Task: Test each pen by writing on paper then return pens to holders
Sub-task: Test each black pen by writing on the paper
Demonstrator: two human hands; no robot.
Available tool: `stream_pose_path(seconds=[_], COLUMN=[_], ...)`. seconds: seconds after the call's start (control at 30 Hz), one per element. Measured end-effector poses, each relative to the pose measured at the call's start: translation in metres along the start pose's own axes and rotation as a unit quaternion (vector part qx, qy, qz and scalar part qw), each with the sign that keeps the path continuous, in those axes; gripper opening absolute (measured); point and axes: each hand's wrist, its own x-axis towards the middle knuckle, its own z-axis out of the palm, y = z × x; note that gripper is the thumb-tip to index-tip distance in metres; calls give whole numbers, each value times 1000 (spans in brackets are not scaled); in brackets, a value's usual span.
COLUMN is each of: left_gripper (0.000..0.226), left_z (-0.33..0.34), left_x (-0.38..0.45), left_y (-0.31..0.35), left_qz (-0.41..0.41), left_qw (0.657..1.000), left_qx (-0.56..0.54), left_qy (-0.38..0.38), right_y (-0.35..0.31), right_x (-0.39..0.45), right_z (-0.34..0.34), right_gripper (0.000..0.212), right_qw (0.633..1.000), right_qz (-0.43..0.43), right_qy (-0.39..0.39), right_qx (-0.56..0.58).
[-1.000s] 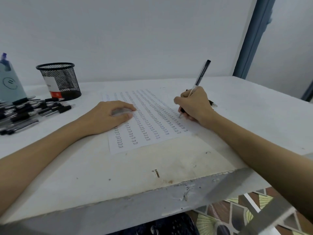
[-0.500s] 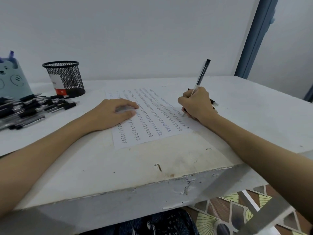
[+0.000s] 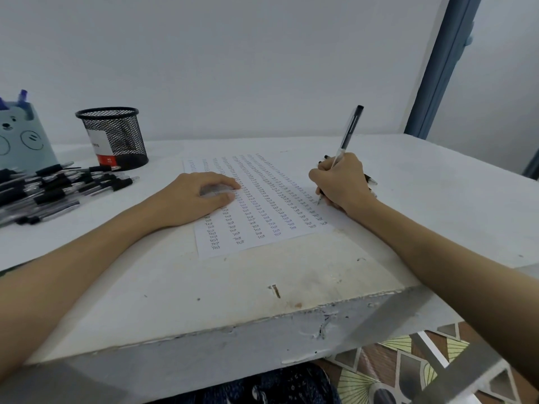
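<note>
A white sheet of paper [image 3: 259, 217] covered with columns of the small word "Test" lies in the middle of the table. My right hand [image 3: 342, 183] grips a clear black-capped pen [image 3: 348, 132] in writing pose, its tip on the sheet's right side. Other pen ends stick out from under this hand. My left hand [image 3: 198, 198] rests on the sheet's left edge with its fingers loosely bent. A pile of several black pens [image 3: 55, 188] lies at the far left. Behind it stand a black mesh holder [image 3: 113, 138] and a blue bear-face holder [image 3: 22, 138].
The white table [image 3: 291, 281] has a chipped front edge and a small rusty mark near it. A wall runs along the back and a blue door frame [image 3: 440, 65] stands at the right. Patterned floor tiles [image 3: 379, 371] show below the table.
The view has shifted, so the holders and pen pile sit further into the frame. Both hands keep their places on the paper, the right one still holding the pen tip on it.
</note>
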Motion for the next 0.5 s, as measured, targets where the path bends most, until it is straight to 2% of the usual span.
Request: stream_pose_path(seconds=[0.4,0.5], left_gripper=[24,24], left_z=[1,0], left_x=[0,0], left_y=[-2,-2], left_qz=[-2,-2], left_qw=[1000,1000], left_qx=[-2,-4], left_qy=[-1,-1], right_y=[-2,-3], right_x=[-1,-1], right_z=[-1,-1], right_gripper=[35,24], right_qw=[1000,1000], right_qz=[8,21], right_qy=[2,1], right_qx=[-24,-11])
